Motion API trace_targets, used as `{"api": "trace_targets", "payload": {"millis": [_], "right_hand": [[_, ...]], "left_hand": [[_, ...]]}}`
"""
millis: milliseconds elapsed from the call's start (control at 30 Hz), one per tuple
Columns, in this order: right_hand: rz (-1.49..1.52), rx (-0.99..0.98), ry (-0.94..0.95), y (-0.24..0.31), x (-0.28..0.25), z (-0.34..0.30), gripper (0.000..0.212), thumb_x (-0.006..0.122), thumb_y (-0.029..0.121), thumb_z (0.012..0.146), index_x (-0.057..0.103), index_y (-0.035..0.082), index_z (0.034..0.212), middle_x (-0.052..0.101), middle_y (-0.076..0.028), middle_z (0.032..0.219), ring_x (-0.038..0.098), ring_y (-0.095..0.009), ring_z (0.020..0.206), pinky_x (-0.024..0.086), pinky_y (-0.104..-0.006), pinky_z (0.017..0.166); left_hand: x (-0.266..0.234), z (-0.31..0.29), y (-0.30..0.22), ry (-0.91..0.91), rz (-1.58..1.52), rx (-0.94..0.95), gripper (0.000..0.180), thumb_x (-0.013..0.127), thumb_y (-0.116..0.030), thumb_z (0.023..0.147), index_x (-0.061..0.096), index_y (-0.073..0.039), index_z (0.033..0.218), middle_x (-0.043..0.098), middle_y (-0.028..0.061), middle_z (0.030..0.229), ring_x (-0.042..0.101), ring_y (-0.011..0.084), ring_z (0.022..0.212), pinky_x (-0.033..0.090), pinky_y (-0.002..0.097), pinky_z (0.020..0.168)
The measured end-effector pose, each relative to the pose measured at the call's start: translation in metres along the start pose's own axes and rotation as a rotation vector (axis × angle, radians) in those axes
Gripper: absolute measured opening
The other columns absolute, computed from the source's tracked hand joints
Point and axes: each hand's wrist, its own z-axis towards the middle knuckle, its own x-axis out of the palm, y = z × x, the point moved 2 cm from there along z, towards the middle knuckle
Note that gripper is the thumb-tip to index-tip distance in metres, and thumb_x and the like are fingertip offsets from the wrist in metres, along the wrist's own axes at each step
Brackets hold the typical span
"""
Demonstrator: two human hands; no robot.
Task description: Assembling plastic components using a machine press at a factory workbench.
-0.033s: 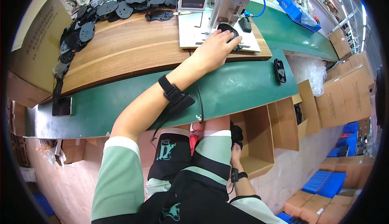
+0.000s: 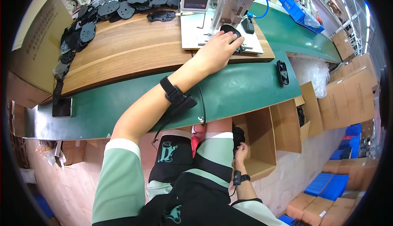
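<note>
Presently, blue bin (image 2: pixel 294 12) holds plastic bags (image 2: pixel 305 6). Left hand (image 2: pixel 217 53) curved over black part (image 2: pixel 230 30) under press (image 2: pixel 230 9); right hand (image 2: pixel 241 153) half-curled by black item (image 2: pixel 238 136) at open carton (image 2: pixel 262 134); cannot tell either grip.

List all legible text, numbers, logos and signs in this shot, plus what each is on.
Locations only; I won't copy wording or digits.
Control box: lit red digits, small pale characters below.
Left carton: dark printed characters, slanted and blurred.
Shorts: teal lettering on the left leg; smallest part too small to read.
Black shirt: teal emblem.
Right carton: faint print, too small to read.
Blue bin: pale mark, too small to read.
</note>
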Motion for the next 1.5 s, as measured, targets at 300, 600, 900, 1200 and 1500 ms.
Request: {"api": "trace_targets", "payload": {"millis": [300, 600, 900, 1200, 1500], "right_hand": [[0.295, -0.997, -0.067, 0.438, -0.036, -0.053, 0.019, 0.053, -0.008, 0.093, 0.062, 0.001, 0.108, 0.058, -0.012, 0.118, 0.060, -0.020, 0.102, 0.050, -0.0282, 0.083], [-0.321, -1.407, 0.147, 0.568, 0.072, -0.008, 0.055, 0.068, -0.004, 0.078, 0.059, 0.002, 0.132, 0.061, -0.017, 0.136, 0.055, -0.037, 0.128, 0.044, -0.0479, 0.109], [-0.333, -1.243, 0.098, 0.589, 0.093, 0.007, 0.035, 0.073, -0.006, 0.074, 0.065, 0.005, 0.107, 0.066, -0.013, 0.104, 0.067, -0.039, 0.099, 0.056, -0.0500, 0.084], [-0.316, -1.257, 0.192, 0.601, 0.098, 0.001, 0.032, 0.072, -0.008, 0.072, 0.063, 0.005, 0.100, 0.065, -0.013, 0.099, 0.067, -0.040, 0.096, 0.055, -0.0506, 0.081], [-0.266, -1.241, 0.157, 0.590, 0.091, 0.017, 0.030, 0.071, -0.008, 0.071, 0.064, 0.002, 0.099, 0.066, -0.014, 0.100, 0.066, -0.041, 0.097, 0.054, -0.0488, 0.083]], "left_hand": [[-0.010, -0.016, 0.008, 0.019, -0.033, -0.041, 0.057, 0.055, 0.006, 0.088, 0.050, 0.000, 0.144, 0.063, 0.0254, 0.133, 0.058, 0.0399, 0.129, 0.042, 0.0495, 0.116], [-0.015, -0.015, 0.014, -0.066, -0.141, -0.073, 0.057, 0.065, 0.002, 0.083, 0.048, 0.007, 0.137, 0.066, 0.0244, 0.115, 0.062, 0.0411, 0.114, 0.048, 0.0485, 0.101], [-0.047, -0.019, 0.032, -0.014, -0.279, -0.091, 0.066, 0.067, -0.002, 0.082, 0.047, -0.001, 0.144, 0.056, 0.0230, 0.126, 0.057, 0.0439, 0.120, 0.049, 0.0473, 0.105], [-0.121, -0.132, 0.215, 0.070, 0.411, -0.364, 0.045, 0.063, -0.014, 0.091, 0.054, 0.006, 0.130, 0.057, 0.0292, 0.132, 0.053, 0.0430, 0.131, 0.041, 0.0488, 0.115], [-0.138, -0.132, 0.130, 0.431, 0.352, -0.458, 0.029, 0.063, -0.014, 0.093, 0.062, -0.005, 0.121, 0.058, 0.0238, 0.114, 0.061, 0.0436, 0.107, 0.050, 0.0500, 0.097]]}}
